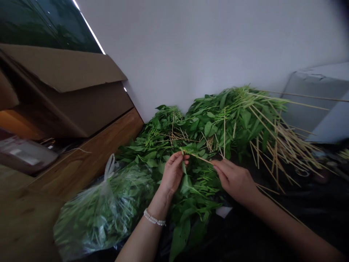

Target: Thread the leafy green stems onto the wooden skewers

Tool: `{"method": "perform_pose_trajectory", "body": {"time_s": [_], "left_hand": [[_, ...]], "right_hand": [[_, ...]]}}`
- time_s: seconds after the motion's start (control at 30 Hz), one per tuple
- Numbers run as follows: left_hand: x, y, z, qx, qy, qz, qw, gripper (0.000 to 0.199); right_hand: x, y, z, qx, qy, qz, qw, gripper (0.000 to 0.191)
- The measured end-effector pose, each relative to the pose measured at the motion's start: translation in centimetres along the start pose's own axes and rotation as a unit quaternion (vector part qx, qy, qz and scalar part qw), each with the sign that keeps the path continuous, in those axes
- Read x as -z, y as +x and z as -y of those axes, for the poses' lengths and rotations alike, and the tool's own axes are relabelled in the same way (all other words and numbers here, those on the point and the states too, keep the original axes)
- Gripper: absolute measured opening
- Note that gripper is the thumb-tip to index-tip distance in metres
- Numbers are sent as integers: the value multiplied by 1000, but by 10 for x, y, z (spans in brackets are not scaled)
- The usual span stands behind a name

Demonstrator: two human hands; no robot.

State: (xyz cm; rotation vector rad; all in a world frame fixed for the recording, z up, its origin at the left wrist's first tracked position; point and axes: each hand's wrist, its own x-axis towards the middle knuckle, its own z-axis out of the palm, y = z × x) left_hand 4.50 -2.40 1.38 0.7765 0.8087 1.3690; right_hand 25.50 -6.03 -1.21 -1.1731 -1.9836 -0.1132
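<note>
Between my two hands runs a thin pale plant stem (201,158). My left hand (176,169), with a white beaded bracelet (154,218) at the wrist, pinches its leafy end, and a green leaf hangs below the fingers. Closed round the other end is my right hand (234,178). Beneath both hands lie cut leafy greens (201,189). Behind them a large heap of leafy stems (209,123) rests near the wall, and many bare stalks (283,145) stick out to its right.
A tied clear plastic bag (109,207) full of greens sits at the left. Beyond it are a wooden board (109,134) and an open cardboard box (81,102). A white wall (204,47) stands behind, with a pale box (316,98) at the right. Black sheeting (272,233) covers the floor.
</note>
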Motion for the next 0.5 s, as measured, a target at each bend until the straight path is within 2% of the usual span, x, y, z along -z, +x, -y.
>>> {"method": "perform_pose_trajectory", "body": {"time_s": [0.17,0.3,0.5], "left_hand": [[1,0,5,-23,35,0,999,32],[4,3,9,-71,89,-6,993,31],[9,4,9,-89,123,-48,987,26]], "right_hand": [[-1,-1,1,8,-20,10,1000,30],[-1,-2,1,13,-31,17,999,30],[1,0,2,19,-29,7,999,28]]}}
